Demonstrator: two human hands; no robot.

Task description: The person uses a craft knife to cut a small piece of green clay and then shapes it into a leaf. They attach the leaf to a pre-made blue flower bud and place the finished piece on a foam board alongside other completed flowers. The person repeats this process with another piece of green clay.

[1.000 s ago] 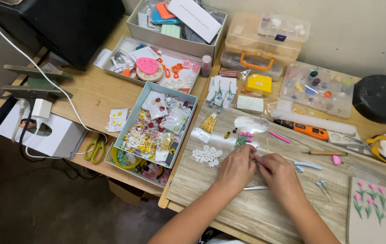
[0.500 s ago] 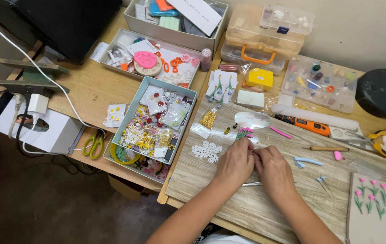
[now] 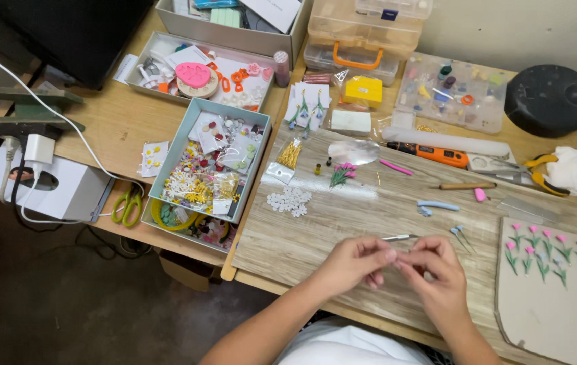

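Both hands sit low on the wood-grain board [image 3: 369, 209], close to its near edge, where the desk [image 3: 112, 122] drops away toward the person's lap. There is open board ahead of the knuckles, bare out to the white flower cluster [image 3: 289, 200] on the left and the blue clay strip [image 3: 438, 205] on the right. To the right, the card with pink flowers [image 3: 548, 284] lies just beside the right wrist, tight on that side. To the left, the board's edge runs beside the blue tray of small bits [image 3: 166, 169], with green scissors [image 3: 127, 205] beyond it.

Now the fingers: the left hand [image 3: 352, 265] and right hand [image 3: 437, 274] meet tip to tip, pinched nearly shut around a tiny pink piece [image 3: 394, 256], barely visible between them. The right fingers are curled in, thumb against forefinger. The left fingers are bunched tight at the same spot. A thin metal tool [image 3: 398, 237] lies on the board just above the fingertips; whether it touches them is hard to tell.
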